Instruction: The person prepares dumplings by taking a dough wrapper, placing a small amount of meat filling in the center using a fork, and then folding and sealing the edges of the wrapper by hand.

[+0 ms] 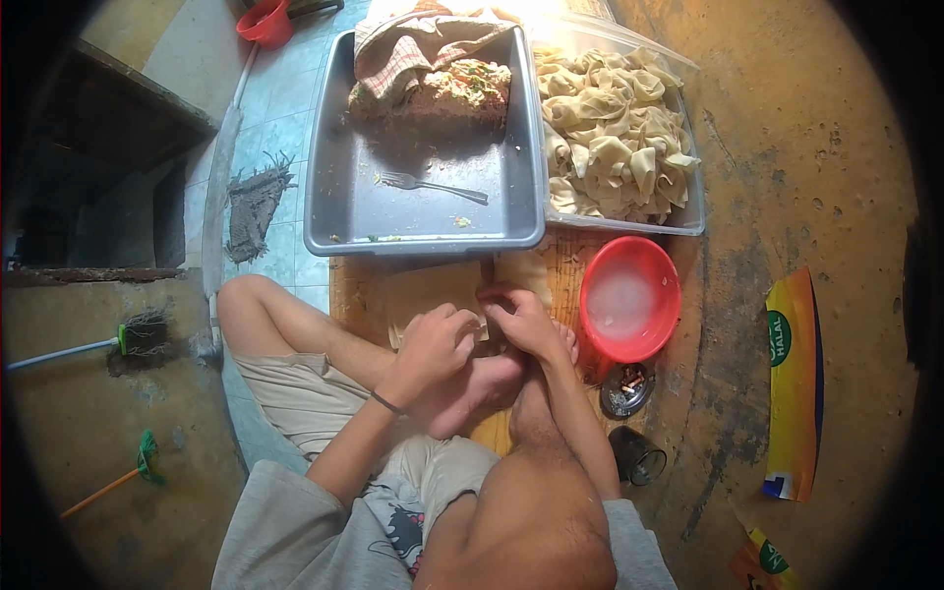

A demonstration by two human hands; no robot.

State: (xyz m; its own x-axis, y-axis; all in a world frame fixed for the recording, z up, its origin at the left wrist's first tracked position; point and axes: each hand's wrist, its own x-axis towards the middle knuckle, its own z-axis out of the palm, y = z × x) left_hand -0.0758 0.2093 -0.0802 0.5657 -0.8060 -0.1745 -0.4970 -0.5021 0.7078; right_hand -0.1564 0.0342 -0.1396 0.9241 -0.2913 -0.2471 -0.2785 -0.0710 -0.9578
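Square dough wrappers [435, 287] lie stacked on the wooden board in front of my crossed legs, with another pale stack [529, 273] to their right. My left hand [436, 341] hovers low over the near edge of the first stack, fingers bent. Close beside it, my right hand [520, 318] curls its thumb and fingers together at the right side of that stack. Whether either hand pinches a wrapper is hidden. Beyond the stacks, a grey plastic tub [428, 240] holds a mound of filling [468, 92] and a metal fork [435, 186].
A clear container [627, 221] heaped with folded dumplings [612, 133] adjoins the tub. A checked cloth [402, 59] partly covers the filling. On the right are a red bowl [627, 299] of cloudy liquid, an ashtray [627, 391] with cigarette butts and a dark glass [638, 456].
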